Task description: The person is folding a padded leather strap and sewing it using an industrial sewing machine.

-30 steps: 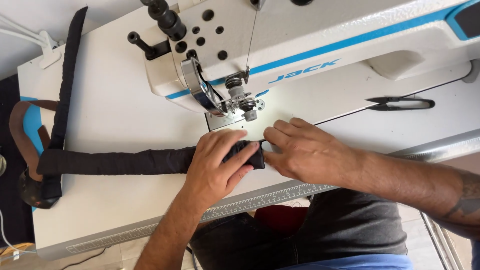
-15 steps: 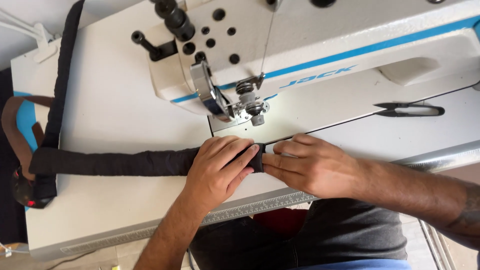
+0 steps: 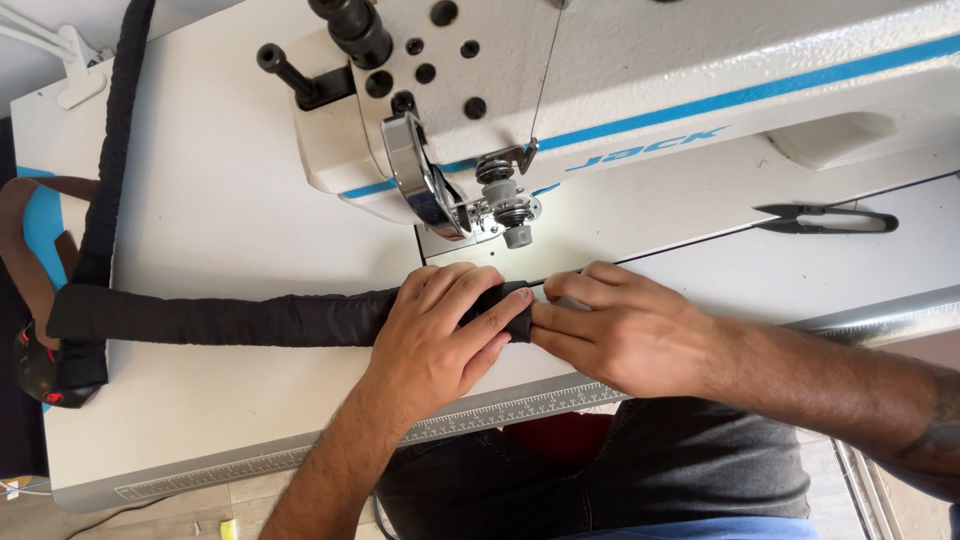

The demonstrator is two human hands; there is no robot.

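Observation:
A long black padded fabric strap (image 3: 230,318) lies across the white sewing table (image 3: 220,200), running left and then up along the table's left edge. My left hand (image 3: 435,335) lies over the strap's right end and grips it. My right hand (image 3: 620,330) meets it from the right, its fingertips pinching the same end (image 3: 515,312). The end sits just in front of the sewing machine's presser foot and needle (image 3: 515,225). Part of the strap end is hidden under my fingers.
The white sewing machine head (image 3: 640,90) with a blue stripe overhangs the back of the table. Black thread snips (image 3: 825,218) lie at the right. A ruler strip (image 3: 330,455) runs along the table's front edge. A blue and brown object (image 3: 40,240) hangs at the left.
Both hands and the strap end have slid slightly toward me, away from the presser foot. My right fingertips have closed in on the strap end. The view has also shifted.

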